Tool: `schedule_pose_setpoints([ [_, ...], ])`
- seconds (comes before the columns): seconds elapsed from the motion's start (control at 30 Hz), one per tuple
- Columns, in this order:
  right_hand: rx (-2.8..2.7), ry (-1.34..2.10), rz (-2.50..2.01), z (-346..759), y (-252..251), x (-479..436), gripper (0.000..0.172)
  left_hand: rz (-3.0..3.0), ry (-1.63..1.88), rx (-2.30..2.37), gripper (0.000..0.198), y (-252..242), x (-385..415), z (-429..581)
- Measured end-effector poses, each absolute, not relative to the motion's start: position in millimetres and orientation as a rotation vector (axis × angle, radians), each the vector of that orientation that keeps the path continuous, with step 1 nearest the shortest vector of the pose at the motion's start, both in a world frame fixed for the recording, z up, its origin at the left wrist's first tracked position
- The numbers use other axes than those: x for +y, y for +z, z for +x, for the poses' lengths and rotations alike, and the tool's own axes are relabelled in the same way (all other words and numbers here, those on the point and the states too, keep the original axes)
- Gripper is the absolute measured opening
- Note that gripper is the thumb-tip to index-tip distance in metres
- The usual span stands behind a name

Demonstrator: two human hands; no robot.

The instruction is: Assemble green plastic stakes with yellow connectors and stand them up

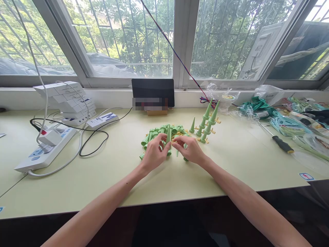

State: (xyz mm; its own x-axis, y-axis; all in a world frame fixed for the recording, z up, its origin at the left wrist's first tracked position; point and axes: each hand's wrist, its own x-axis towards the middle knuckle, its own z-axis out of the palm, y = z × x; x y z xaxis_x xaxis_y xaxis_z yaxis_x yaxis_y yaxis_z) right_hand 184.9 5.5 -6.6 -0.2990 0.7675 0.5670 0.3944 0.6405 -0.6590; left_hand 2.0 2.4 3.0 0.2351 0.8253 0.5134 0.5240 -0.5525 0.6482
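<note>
A pile of small green plastic cones (164, 132) lies on the pale green table (102, 178) in front of me. My left hand (154, 152) pinches one green cone (168, 137) upright above the pile. My right hand (190, 149) is closed next to it, fingertips meeting the left hand's at that cone, with another green piece (185, 158) showing under the palm. Just right of the pile stand stacked green cone stems with yellow pegs (208, 121) and a single cone (192, 125).
A white power strip (42, 151) with plugs and cables, and stacked white boxes (68, 101), sit at left. A dark tablet (153, 92) leans on the sill. A black-handled screwdriver (281, 143) and plastic bags of green parts (288, 116) lie at right.
</note>
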Motion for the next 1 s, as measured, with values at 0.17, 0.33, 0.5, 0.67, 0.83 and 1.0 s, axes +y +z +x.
schedule_pose_setpoints([
  [0.17,-1.922,0.509,-0.909,185.4,-7.8,4.9,0.021,2.176,1.236,1.248,0.017,2.1,3.1,1.8],
  [0.33,-1.955,0.515,-0.942,185.9,-6.8,6.1,0.028,2.17,1.235,1.253,0.017,2.0,2.5,1.7],
  [0.5,-1.978,0.496,-0.969,186.5,-7.3,6.3,0.039,2.169,1.22,1.231,0.017,3.0,2.0,1.8],
  [0.67,-1.96,0.495,-0.963,186.5,-6.9,6.2,0.032,2.175,1.23,1.239,0.017,2.1,2.5,1.9],
  [0.83,-1.935,0.519,-0.915,186.0,-6.1,5.5,0.022,2.179,1.228,1.248,0.017,2.1,2.7,1.9],
  [1.0,-1.937,0.505,-0.891,185.8,-6.0,4.6,0.018,2.169,1.219,1.246,0.016,2.3,2.8,2.3],
])
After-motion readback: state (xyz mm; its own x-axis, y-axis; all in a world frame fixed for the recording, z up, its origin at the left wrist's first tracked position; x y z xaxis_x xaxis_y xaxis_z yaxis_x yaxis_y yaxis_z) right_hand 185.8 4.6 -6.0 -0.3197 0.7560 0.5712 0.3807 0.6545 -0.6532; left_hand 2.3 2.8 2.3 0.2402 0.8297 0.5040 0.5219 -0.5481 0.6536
